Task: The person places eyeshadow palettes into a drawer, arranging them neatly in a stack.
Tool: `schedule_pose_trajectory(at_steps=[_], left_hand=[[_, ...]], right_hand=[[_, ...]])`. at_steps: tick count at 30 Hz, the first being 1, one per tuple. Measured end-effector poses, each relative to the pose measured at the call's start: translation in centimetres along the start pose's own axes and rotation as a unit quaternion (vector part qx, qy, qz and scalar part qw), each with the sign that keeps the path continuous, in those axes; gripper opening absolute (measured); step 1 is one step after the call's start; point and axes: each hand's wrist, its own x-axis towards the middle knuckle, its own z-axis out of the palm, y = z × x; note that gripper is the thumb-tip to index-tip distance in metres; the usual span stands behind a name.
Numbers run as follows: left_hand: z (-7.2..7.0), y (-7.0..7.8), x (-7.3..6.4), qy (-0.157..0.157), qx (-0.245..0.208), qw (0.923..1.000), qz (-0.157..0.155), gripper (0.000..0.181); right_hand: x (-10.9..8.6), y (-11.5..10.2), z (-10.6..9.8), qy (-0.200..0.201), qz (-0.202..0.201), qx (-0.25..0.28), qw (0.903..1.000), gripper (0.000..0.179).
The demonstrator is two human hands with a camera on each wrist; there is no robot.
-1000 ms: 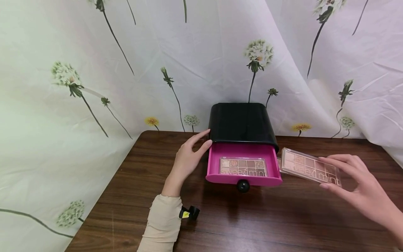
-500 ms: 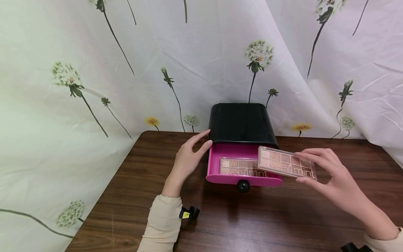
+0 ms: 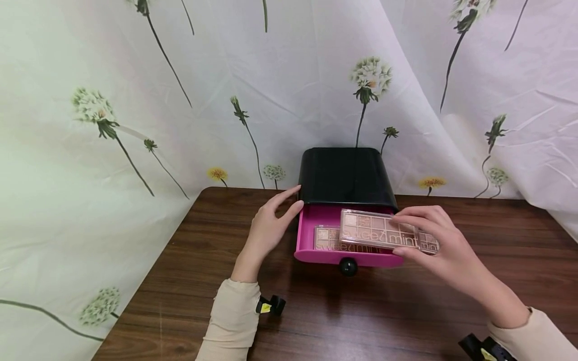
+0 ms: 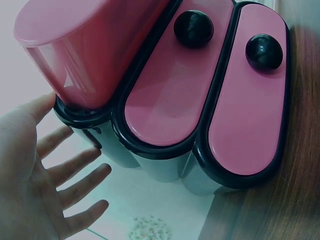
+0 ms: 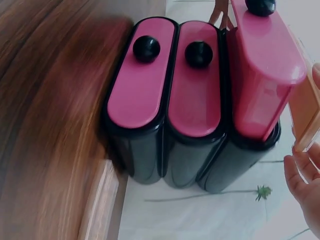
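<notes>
My right hand pinches the right end of an eyeshadow palette with a clear cover, between thumb and fingers. The palette overlaps the pulled-out pink top drawer. Inside the drawer lies a matching palette, its right part covered by the held one. At the left side of the black drawer unit, my left hand touches the upper corner with its fingertips. In the left wrist view the fingers of that hand are spread and fairly straight.
Another palette shows to the right of the unit, mostly behind my right hand. Below the pulled-out drawer, two closed pink drawers with black knobs appear. A flower-print cloth hangs behind the brown wooden table.
My right hand has carried the palette leftward from beside the unit to over the pulled-out drawer. The left hand has stayed in place.
</notes>
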Motion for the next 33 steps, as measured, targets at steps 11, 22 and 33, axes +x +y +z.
schedule_pose_trajectory(at_steps=[11, 22, 33], left_hand=[[0.0, 0.1, 0.0, 0.002, 0.006, 1.0000, -0.002, 0.049], [-0.1, 0.1, 0.1, 0.000, 0.003, 1.0000, 0.002, 0.049], [0.0, 0.1, 0.1, 0.003, 0.008, 1.0000, 0.000, 0.048]], right_hand=[[1.7, -0.8, 1.6, -0.022, -0.003, 0.006, 0.9997, 0.053], [2.3, -0.9, 2.1, -0.041, 0.007, -0.017, 0.9990, 0.046], [2.8, -1.8, 2.1, -0.066, 0.058, -0.039, 0.9953, 0.040]])
